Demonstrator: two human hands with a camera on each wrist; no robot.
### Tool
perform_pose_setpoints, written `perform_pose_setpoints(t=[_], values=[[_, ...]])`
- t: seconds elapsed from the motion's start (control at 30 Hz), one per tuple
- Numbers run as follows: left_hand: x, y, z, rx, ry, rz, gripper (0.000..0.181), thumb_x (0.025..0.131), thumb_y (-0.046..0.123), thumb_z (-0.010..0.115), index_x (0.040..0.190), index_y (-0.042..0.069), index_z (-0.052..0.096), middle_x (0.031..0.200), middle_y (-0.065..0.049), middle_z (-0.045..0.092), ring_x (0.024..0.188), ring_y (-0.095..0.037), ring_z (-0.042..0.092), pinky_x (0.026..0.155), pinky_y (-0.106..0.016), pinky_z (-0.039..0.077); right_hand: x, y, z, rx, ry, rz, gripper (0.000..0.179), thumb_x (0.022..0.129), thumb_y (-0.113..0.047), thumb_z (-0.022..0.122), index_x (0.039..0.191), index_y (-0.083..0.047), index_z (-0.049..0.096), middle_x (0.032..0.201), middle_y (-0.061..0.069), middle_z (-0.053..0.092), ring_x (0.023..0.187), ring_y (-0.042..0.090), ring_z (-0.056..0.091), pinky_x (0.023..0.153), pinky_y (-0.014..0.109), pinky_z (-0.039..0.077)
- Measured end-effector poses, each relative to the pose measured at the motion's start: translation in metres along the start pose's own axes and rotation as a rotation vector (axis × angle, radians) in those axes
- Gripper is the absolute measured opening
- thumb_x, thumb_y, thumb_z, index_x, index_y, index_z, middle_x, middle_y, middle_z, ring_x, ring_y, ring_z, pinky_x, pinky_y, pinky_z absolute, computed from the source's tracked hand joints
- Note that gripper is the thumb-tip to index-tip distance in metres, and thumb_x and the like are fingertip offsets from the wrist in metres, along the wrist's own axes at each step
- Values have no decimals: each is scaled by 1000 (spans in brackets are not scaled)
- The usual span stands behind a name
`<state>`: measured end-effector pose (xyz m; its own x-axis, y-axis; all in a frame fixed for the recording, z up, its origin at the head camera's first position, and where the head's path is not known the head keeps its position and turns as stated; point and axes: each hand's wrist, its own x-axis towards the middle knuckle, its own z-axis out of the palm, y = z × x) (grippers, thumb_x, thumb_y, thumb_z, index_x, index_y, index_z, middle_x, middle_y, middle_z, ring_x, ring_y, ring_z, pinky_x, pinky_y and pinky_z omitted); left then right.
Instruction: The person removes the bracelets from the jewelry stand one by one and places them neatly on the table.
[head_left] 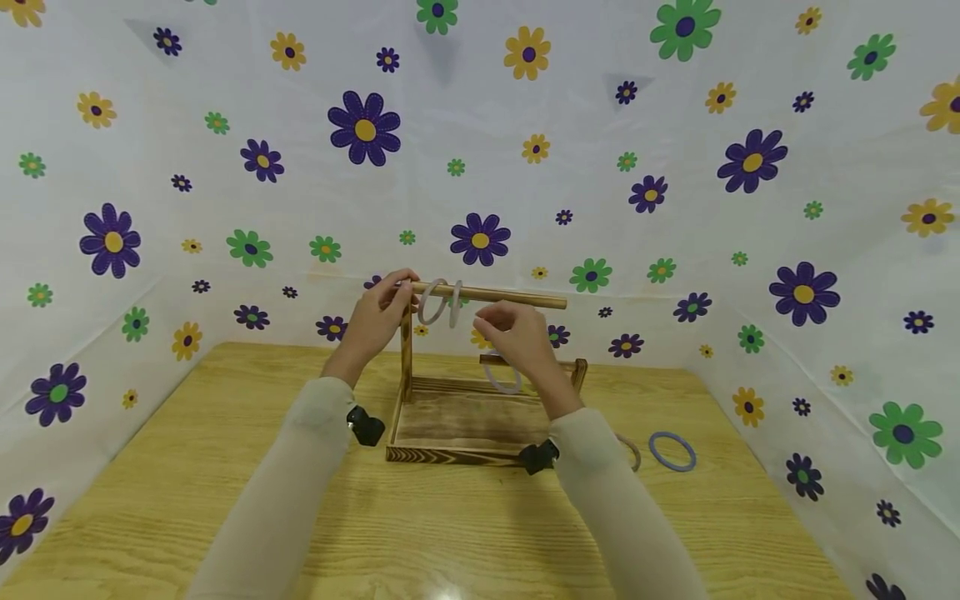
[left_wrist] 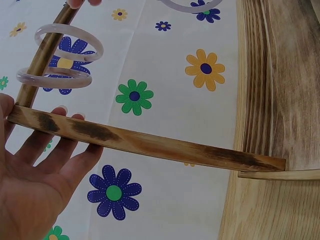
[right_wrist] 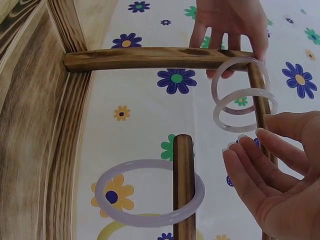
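My left hand [head_left: 377,321] grips the top of the upright post [left_wrist: 150,145] of a wooden rack, its fingers behind the post in the left wrist view. Two pale, glossy rings, a nearer one [right_wrist: 245,92] and one closer to the post [left_wrist: 55,80], hang on the upper rod [head_left: 517,296]. Just right of them, my right hand [head_left: 521,333] has its fingers loosely bent, thumb and fingertips close to the rod, holding nothing. Below it, a pale lilac ring [right_wrist: 150,220] hangs on the shorter lower rod [right_wrist: 184,175], partly hidden by the hand in the head view.
The rack's base tray [head_left: 457,417] stands on the wood-grain table [head_left: 450,533]. To its right lie a blue ring [head_left: 672,451] and a brownish ring [head_left: 636,454], partly behind my right sleeve. A flower-patterned white sheet [head_left: 465,200] encloses the back and sides.
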<state>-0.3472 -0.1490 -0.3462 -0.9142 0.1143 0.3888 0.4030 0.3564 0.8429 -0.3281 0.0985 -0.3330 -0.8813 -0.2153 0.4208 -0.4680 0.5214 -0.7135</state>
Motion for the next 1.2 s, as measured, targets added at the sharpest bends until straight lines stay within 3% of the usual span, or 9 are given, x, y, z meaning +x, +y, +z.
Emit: perform_pose_setpoints(t=[0.3, 0.53, 0.97, 1.2], values=[[0, -1, -1, -17, -3, 4, 40, 111, 47, 40, 139, 22, 55, 121, -17, 66, 119, -40, 65, 97, -49, 52, 6, -8, 12, 22, 12, 0, 23, 97, -21, 73, 112, -5, 77, 103, 15, 79, 96, 30, 76, 84, 43, 60], [0, 0, -1, -17, -8, -7, 41, 111, 47, 40, 140, 22, 54, 122, -17, 66, 118, -37, 66, 99, -50, 53, 8, -11, 21, 42, 6, 33, 27, 95, -23, 75, 114, -5, 75, 108, 13, 78, 103, 29, 75, 86, 42, 60], [-1, 1, -1, -21, -12, -6, 46, 111, 47, 39, 143, 17, 53, 123, -18, 65, 119, -37, 65, 100, -51, 52, 11, -13, 33, 89, 31, 11, 26, 94, -21, 76, 113, -4, 75, 108, 15, 78, 102, 30, 75, 86, 40, 60], [-1, -1, 0, -11, -12, -5, 45, 110, 49, 39, 141, 19, 54, 123, -17, 65, 119, -35, 66, 101, -51, 52, 12, -12, 36, 114, 39, 2, 22, 95, -20, 75, 109, -2, 75, 107, 16, 78, 102, 31, 75, 88, 40, 60]])
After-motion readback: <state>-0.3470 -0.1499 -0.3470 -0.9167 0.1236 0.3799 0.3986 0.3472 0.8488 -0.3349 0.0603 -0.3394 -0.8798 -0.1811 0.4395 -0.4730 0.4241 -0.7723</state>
